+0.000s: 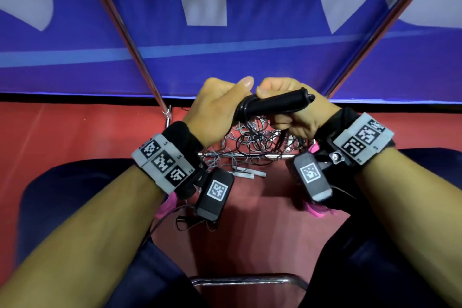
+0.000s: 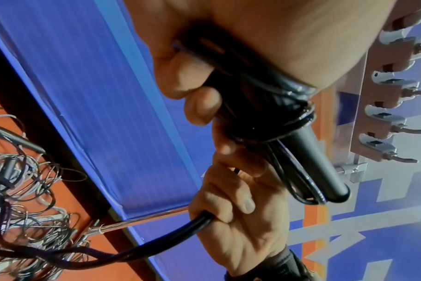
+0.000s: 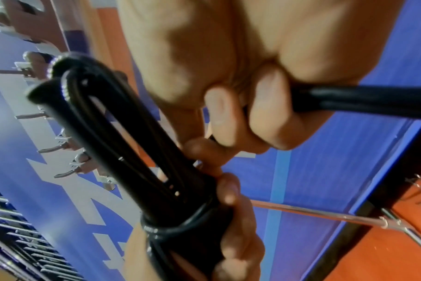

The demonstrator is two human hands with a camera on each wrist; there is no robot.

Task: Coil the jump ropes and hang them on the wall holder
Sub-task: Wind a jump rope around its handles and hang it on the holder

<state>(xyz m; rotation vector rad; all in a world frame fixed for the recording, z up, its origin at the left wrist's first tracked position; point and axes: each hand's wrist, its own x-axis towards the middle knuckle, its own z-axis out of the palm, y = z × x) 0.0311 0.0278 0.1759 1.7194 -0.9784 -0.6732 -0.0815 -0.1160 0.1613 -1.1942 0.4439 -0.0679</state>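
Note:
A black jump rope handle (image 1: 277,104) lies level between my hands, with several turns of its black cord (image 1: 245,107) wound round one end. My left hand (image 1: 215,110) grips that wound end. My right hand (image 1: 295,117) grips the handle from above. Its lower fingers hold the doubled cord (image 3: 353,103), which trails down to a tangled pile of ropes (image 1: 252,142) on the floor. In the left wrist view folded cord loops (image 2: 308,190) lie alongside the handle (image 2: 310,157). The wall holder (image 2: 382,106), a board with metal hooks, hangs on the blue wall; its hooks are bare.
Two slanted metal poles (image 1: 130,40) (image 1: 375,32) stand before the blue banner wall (image 1: 250,62). The pile lies among wire bars on the red floor (image 1: 62,132), with white handles (image 1: 246,174) beside it. My knees flank a chair's metal bar (image 1: 250,280).

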